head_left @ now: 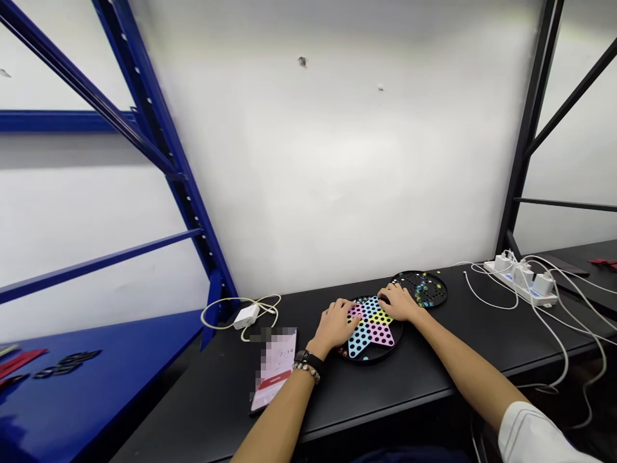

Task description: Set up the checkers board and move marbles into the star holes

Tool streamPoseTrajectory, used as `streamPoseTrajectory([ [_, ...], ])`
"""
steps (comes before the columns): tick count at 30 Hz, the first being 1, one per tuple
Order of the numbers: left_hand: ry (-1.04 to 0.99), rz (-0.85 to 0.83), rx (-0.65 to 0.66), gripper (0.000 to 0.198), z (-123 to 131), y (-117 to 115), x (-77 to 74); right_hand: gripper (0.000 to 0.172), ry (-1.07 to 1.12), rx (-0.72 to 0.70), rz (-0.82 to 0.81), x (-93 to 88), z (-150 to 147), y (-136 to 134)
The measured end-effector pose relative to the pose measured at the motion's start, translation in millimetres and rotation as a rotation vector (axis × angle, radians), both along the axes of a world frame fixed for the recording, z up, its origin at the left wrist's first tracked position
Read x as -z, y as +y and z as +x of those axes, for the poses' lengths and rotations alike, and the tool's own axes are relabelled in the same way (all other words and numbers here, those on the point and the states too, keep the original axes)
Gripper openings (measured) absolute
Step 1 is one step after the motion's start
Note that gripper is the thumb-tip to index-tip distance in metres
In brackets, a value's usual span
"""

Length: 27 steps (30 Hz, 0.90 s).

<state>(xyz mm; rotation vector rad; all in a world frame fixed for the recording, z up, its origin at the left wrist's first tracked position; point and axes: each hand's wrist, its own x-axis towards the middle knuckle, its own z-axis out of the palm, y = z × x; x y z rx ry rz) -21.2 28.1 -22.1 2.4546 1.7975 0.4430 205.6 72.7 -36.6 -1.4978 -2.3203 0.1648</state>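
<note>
A star-shaped Chinese checkers board [370, 325] in pastel blue, pink and yellow, full of dark holes, sits over a round black tray [380, 358]. At its left side my left hand [336, 325] grips the board, fingers curled over the edge. My right hand [399, 302] takes hold of the upper right edge, its fingertips on the board. Small coloured pieces show at the tray's rim, beside and under the board. Behind my right hand lies a second round black tray [441, 301] with loose, glossy marbles [423, 296] in it.
Left of my left wrist, a phone or tablet [277, 366] lies on the black table [212, 392]. A white charger [247, 316] with a looped cable is behind it. To the right, a power strip [523, 283] trails several white cables. A blue frame post [178, 167] rises at left.
</note>
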Motion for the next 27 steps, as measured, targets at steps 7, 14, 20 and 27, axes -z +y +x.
streamPoseTrajectory([
  [7, 0.015, 0.004, 0.003, 0.04, -0.2, -0.1, -0.7, 0.029, -0.07, -0.001, 0.032, -7.0, -0.8, -4.6],
  [14, 0.007, -0.005, 0.0, 0.041, -0.2, -0.9, -1.6, 0.032, -0.109, 0.017, 0.037, -5.1, -3.2, -4.1],
  [20, 0.008, -0.006, -0.002, 0.041, -0.3, -0.6, -1.5, 0.03, -0.037, -0.002, -0.016, -1.5, 1.3, -0.9],
  [27, 0.003, -0.003, 0.003, 0.041, 0.1, -1.0, -1.5, 0.033, -0.074, -0.025, -0.02, -3.5, 1.7, 0.6],
])
